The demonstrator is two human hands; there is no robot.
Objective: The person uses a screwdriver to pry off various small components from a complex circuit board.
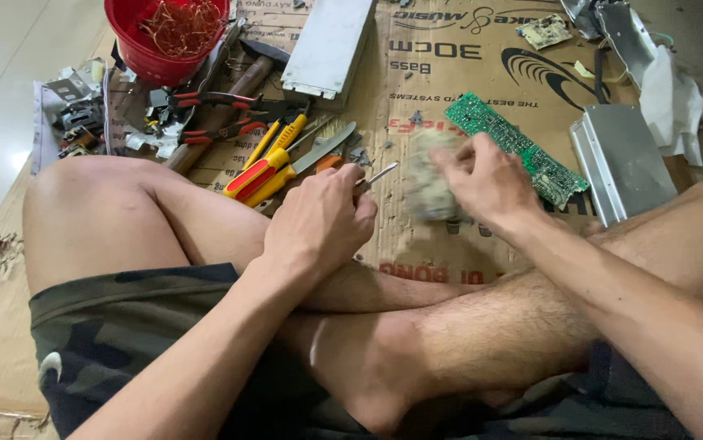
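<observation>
My left hand (pixel 319 224) is closed around a thin metal tool (pixel 380 174) whose tip sticks out to the right. My right hand (pixel 482 183) grips a blurred, pale lumpy object (pixel 429 183) just right of that tip, above the cardboard sheet (pixel 416 90). I sit cross-legged, and both hands hover over my knees. A long green circuit board (pixel 522 147) lies on the cardboard just beyond my right hand.
Red-and-yellow screwdrivers (pixel 266 167), pliers (pixel 213 130) and a hammer (pixel 241 77) lie at the left. A red bucket (pixel 143 49) of copper wire stands at the back left. Grey metal casings (pixel 327 45) (pixel 624 159), a small board (pixel 544 31) and white cloth (pixel 673 98) lie around.
</observation>
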